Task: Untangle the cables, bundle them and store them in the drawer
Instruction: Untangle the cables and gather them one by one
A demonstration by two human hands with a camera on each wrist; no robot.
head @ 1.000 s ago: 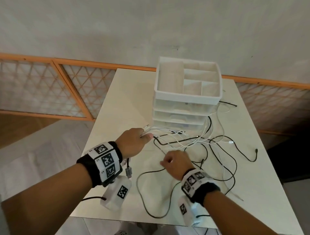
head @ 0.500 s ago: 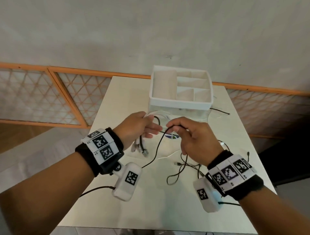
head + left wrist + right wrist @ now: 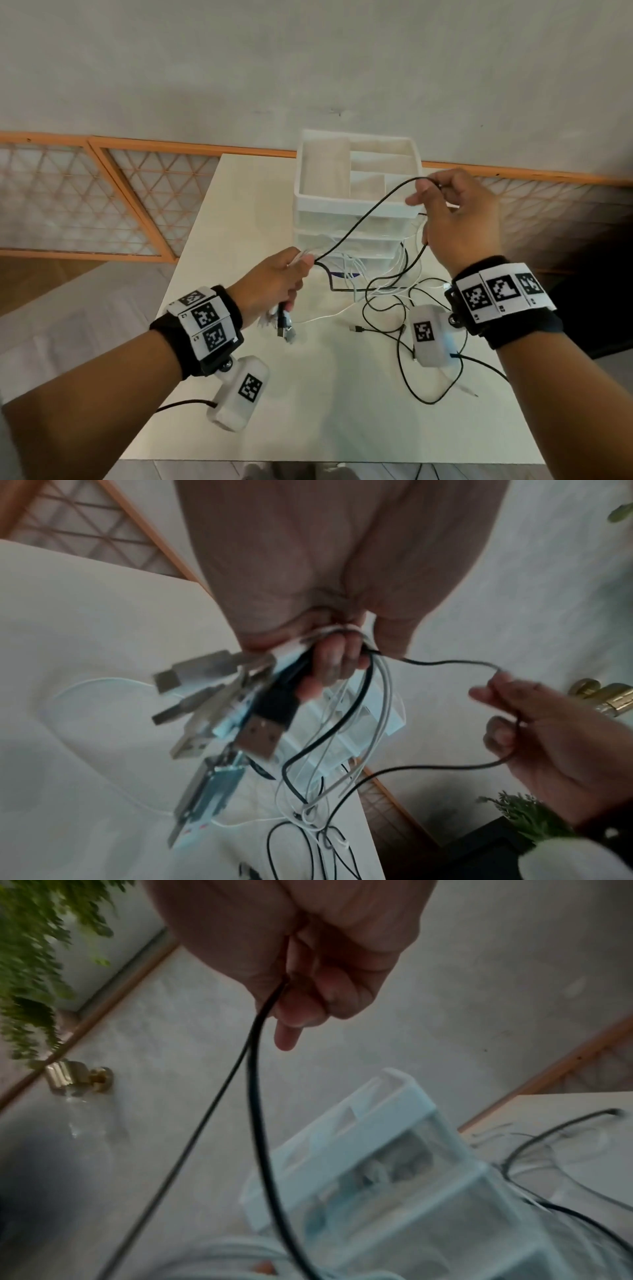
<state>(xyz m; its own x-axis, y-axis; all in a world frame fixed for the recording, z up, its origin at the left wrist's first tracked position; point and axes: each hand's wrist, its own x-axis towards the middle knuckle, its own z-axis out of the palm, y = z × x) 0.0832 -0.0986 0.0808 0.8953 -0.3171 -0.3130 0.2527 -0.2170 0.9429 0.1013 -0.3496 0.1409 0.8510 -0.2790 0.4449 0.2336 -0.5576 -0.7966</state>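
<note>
Several plugs [image 3: 240, 723] hung from the left hand's [image 3: 274, 284] fist, clearest at the wrist; right hand [image 3: 459, 219] pinched a black cable [image 3: 370, 212].

A black cable [image 3: 363, 219] is pinched and white cables [image 3: 346, 270] are seen on a cream-white table [image 3: 239, 212]. A white drawer unit [image 3: 356, 205] with clear drawer fronts is shown. Black wristbands [image 3: 513, 308] carrying white tags printed with black square codes are worn. An orange-framed lattice panel [image 3: 102, 192] with a triangle pattern is set below a pale grey wall [image 3: 308, 68]. Green foliage [image 3: 31, 961] is glimpsed.
</note>
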